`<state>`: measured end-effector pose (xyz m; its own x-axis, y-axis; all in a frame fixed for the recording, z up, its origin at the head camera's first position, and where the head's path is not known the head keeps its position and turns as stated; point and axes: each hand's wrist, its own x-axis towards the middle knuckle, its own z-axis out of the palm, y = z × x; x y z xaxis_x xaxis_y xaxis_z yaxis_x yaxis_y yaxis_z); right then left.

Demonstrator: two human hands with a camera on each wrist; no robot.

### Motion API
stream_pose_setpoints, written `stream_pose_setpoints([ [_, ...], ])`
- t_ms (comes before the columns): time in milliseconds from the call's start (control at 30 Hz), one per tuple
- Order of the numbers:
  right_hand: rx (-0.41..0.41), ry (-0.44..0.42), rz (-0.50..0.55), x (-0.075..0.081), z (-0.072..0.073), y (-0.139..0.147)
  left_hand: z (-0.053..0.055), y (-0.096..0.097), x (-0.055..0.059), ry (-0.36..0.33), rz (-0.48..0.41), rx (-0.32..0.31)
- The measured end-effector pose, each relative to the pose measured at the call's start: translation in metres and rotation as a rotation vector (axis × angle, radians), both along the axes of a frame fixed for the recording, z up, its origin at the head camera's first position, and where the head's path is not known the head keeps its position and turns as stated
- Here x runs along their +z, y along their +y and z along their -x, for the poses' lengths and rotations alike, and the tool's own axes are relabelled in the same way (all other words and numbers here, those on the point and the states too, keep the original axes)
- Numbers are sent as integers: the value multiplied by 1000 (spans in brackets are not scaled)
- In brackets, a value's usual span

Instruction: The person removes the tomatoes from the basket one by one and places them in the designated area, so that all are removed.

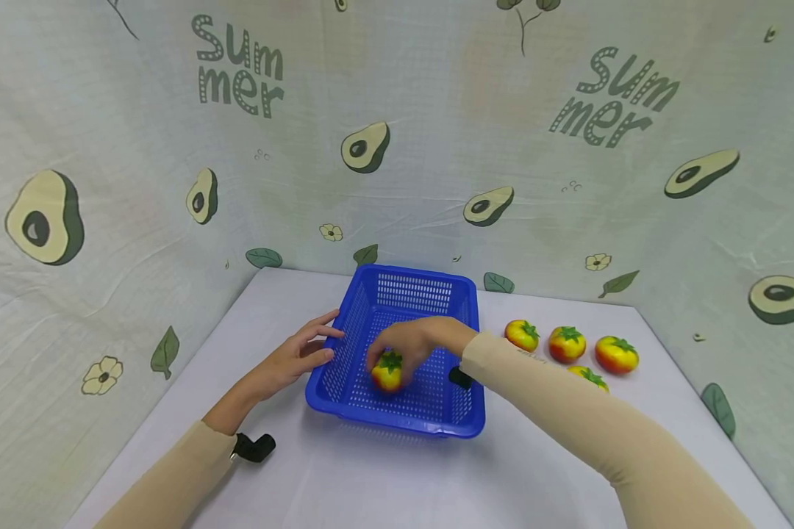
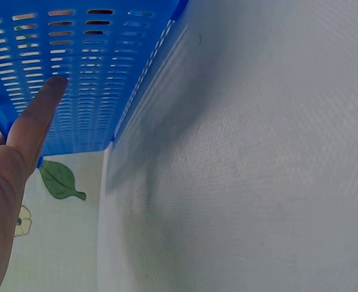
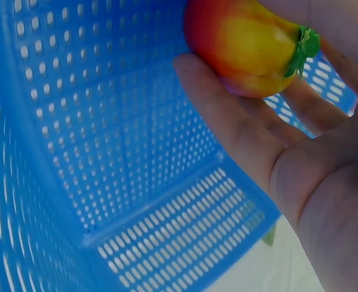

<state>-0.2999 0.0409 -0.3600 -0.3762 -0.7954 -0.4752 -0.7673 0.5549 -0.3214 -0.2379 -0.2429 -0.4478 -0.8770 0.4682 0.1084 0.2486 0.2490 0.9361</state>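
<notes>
A blue plastic basket (image 1: pixel 397 422) with slotted walls stands mid-table. My right hand (image 1: pixel 415 341) reaches down inside it and grips a glossy yellow-and-red fruit (image 1: pixel 387 378) with a green leafy top. In the right wrist view, thumb and fingers curl round this fruit (image 3: pixel 243 45), close over the basket floor; I cannot tell whether it touches it. My left hand (image 1: pixel 296 364) is at the basket's left side, its fingers extended to the rim. One straight finger (image 2: pixel 36 121) lies along the outer slotted wall in the left wrist view.
To the right of the basket, several similar fruits lie on the white table (image 1: pixel 291 499): a left one (image 1: pixel 521 334), a middle one (image 1: pixel 566 344), a right one (image 1: pixel 616 354) and another (image 1: pixel 589 377) partly behind my right sleeve. Avocado-print cloth (image 1: pixel 423 88) walls the table's back and sides.
</notes>
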Motion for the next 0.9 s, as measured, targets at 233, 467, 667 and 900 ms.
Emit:
stream_pose_setpoints([
  [233,-20,29,35,19,1,18,0,1,1,7,-3,-3],
  [467,-51,44,65,43,1,48,-1,3,2,-8,-11,-6],
  [667,-109,41,95,59,3,86,0,3,1,-6,-12,-12],
  [900,-172,33,128,74,-1,133,0,3,1,-3,-6,-6],
])
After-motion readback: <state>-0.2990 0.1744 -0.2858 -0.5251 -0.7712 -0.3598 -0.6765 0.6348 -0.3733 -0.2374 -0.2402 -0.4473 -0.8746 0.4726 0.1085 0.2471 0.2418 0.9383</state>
